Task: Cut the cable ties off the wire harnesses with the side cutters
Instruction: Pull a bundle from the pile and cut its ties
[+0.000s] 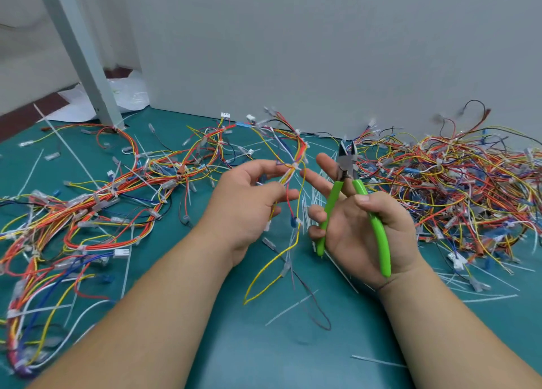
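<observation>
My right hand (360,230) grips the green-handled side cutters (352,189), jaws open and pointing up and away, clear of any wire. Its index and middle fingers stretch left toward the harness. My left hand (249,201) holds a thin wire harness (293,154) of yellow, red and white wires between thumb and fingertips. A white cable tie (295,165) binds that bundle just at my left fingertips. Loose ends of the harness hang down to the green mat between my wrists.
Tied harnesses (96,201) lie tangled on the left of the green mat (264,353). A large heap of loose wires (457,180) fills the right. Cut tie strips (293,306) litter the middle. A grey wall stands behind; a grey post (85,57) rises at back left.
</observation>
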The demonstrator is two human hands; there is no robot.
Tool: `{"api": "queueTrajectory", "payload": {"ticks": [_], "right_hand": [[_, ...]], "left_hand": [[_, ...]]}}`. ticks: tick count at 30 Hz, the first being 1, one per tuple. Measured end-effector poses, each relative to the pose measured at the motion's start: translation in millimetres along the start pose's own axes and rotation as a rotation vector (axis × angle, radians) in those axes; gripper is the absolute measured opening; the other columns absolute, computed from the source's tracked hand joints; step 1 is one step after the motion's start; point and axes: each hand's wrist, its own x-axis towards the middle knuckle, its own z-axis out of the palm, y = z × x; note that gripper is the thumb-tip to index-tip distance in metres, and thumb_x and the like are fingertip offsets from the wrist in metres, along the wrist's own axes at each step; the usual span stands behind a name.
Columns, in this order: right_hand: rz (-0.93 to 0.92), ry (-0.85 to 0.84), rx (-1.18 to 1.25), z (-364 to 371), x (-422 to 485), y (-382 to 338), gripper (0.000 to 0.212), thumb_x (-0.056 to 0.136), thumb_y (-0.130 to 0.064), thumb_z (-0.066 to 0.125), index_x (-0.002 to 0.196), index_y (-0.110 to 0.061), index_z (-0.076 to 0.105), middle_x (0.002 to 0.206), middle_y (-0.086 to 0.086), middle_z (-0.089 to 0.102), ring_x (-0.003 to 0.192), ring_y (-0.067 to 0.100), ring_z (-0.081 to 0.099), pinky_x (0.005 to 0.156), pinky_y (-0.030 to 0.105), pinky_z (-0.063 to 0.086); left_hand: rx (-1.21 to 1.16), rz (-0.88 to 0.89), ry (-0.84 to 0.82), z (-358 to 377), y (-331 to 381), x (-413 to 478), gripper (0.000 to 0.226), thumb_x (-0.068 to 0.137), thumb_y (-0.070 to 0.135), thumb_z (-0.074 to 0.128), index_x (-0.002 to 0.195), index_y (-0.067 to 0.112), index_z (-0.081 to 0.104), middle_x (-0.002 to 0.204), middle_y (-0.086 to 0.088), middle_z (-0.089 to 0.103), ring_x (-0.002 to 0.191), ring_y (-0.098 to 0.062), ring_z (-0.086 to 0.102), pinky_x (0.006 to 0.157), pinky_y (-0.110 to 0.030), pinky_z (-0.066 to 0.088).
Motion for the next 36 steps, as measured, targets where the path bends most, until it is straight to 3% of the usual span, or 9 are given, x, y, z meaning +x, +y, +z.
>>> {"api": "queueTrajectory", "payload": {"ticks": [2,5,8,10,14,17,22,28,36], "right_hand": [[-0.021,-0.003,0.003,1.3,-0.4,0.5,0.092,0.062,-0.032,0.081,0.148,-0.017,0.052,0.137,-0.002,0.056,0.075,0.016,0.04,0.068,0.034,0.029],[-0.023,0.037,0.038,1.5,-0.6,0.1,0.102,0.06,-0.031,0.083,0.153,-0.01,0.046,0.128,-0.005,0.057,0.073,0.016,0.038,0.068,0.034,0.028],[-0.021,0.046,0.043,0.2,-0.9,0.1,0.099,0.062,-0.03,0.081,0.151,-0.007,0.046,0.137,-0.002,0.056,0.074,0.016,0.038,0.068,0.034,0.029],[-0.023,0.04,0.043,0.1,-1.1,-0.4,0.097,0.064,-0.03,0.08,0.151,-0.007,0.046,0.146,0.001,0.052,0.075,0.015,0.04,0.07,0.034,0.029],[-0.032,0.023,0.058,-0.8,-1.1,-0.6,0.091,0.066,-0.029,0.078,0.149,-0.007,0.048,0.154,0.002,0.047,0.082,0.017,0.047,0.071,0.035,0.031],[-0.034,-0.009,0.051,-2.0,-1.4,-0.6,0.09,0.069,-0.028,0.075,0.151,-0.005,0.046,0.153,0.003,0.046,0.086,0.018,0.049,0.071,0.036,0.031],[-0.054,-0.107,-0.011,2.3,-1.4,0.9,0.05,0.073,-0.029,0.074,0.122,-0.018,0.073,0.154,0.0,0.047,0.089,0.019,0.051,0.071,0.036,0.032],[-0.026,-0.071,-0.076,2.6,-2.1,3.4,0.087,0.069,-0.03,0.079,0.146,-0.002,0.049,0.151,0.005,0.052,0.089,0.021,0.053,0.07,0.036,0.035],[-0.027,-0.089,-0.007,1.0,-0.1,4.3,0.077,0.073,-0.028,0.075,0.143,-0.005,0.053,0.152,0.006,0.049,0.09,0.019,0.052,0.071,0.035,0.035]], "left_hand": [[0.105,0.002,-0.016,0.9,-2.2,-0.6,0.03,0.084,-0.004,0.064,0.089,0.024,0.075,0.076,0.01,0.073,0.082,-0.034,0.072,0.061,-0.028,0.042],[0.212,0.031,-0.059,3.7,-4.3,-2.6,0.028,0.075,0.004,0.069,0.091,0.026,0.077,0.076,-0.003,0.071,0.063,-0.022,0.049,0.059,-0.03,0.034],[0.309,0.062,-0.054,4.9,-5.5,-3.8,0.032,0.079,0.0,0.068,0.092,0.027,0.075,0.064,-0.006,0.053,0.055,-0.018,0.035,0.052,-0.027,0.025],[0.316,0.088,-0.038,5.3,-5.3,-5.3,0.036,0.079,-0.002,0.067,0.096,0.029,0.075,0.069,0.004,0.06,0.049,-0.013,0.038,0.046,-0.022,0.029],[0.259,0.097,-0.05,6.0,-4.1,-6.2,0.037,0.079,0.006,0.074,0.107,0.03,0.073,0.109,0.011,0.069,0.06,0.005,0.056,0.054,-0.012,0.043],[0.063,0.047,-0.061,8.6,-1.4,-7.3,0.011,0.084,0.023,0.081,0.093,0.021,0.076,0.086,0.011,0.07,0.066,-0.001,0.061,0.059,-0.015,0.049],[0.024,0.0,0.049,6.2,1.5,-5.8,0.023,0.086,0.04,0.075,0.086,0.017,0.078,0.081,0.003,0.067,0.07,-0.007,0.061,0.052,-0.013,0.046],[-0.054,-0.06,0.039,3.1,3.7,-5.0,0.017,0.085,0.022,0.078,0.069,0.024,0.074,0.076,0.004,0.064,0.074,-0.012,0.058,0.05,-0.014,0.044],[0.05,0.055,0.048,7.3,2.5,-5.5,0.023,0.093,0.019,0.068,0.07,0.025,0.064,0.076,0.004,0.064,0.068,-0.009,0.062,0.057,-0.013,0.045]]}}
